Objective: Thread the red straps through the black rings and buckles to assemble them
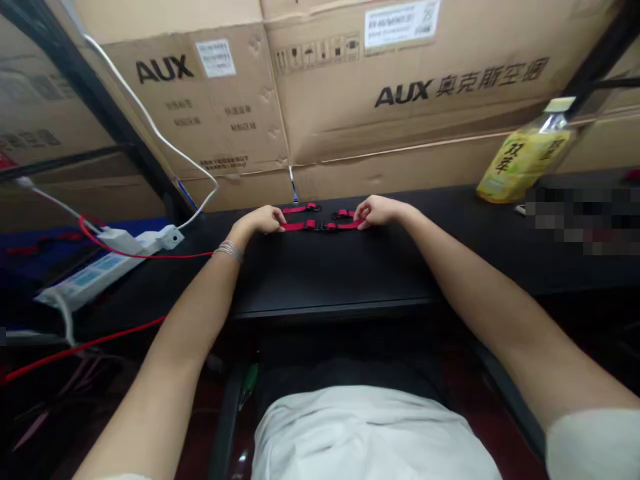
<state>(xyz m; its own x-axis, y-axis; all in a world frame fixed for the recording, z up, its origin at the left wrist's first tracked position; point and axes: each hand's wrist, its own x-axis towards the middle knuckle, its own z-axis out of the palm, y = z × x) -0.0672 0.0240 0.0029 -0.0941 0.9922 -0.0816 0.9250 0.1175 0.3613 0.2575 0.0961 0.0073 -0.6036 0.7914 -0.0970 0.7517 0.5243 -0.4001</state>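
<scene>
A red strap (295, 227) with a black buckle (321, 227) at its middle lies stretched across the black table. My left hand (263, 219) pinches its left end. At the other end, my right hand (374, 211) has its fingers closed on the same strap. Just behind it are two shorter red strap pieces with black fittings: a left piece (299, 209) near my left fingertips and a right piece (343, 213) beside my right fingers. Whether these pieces join the front strap under my hands is hidden.
Large cardboard boxes (330, 120) stand behind the black table (340, 280). A yellow-labelled bottle (527, 157) is at the back right. On the left lie a white power strip (100, 267), a white cable (150, 120) and a red cable (165, 256) that reaches my left wrist.
</scene>
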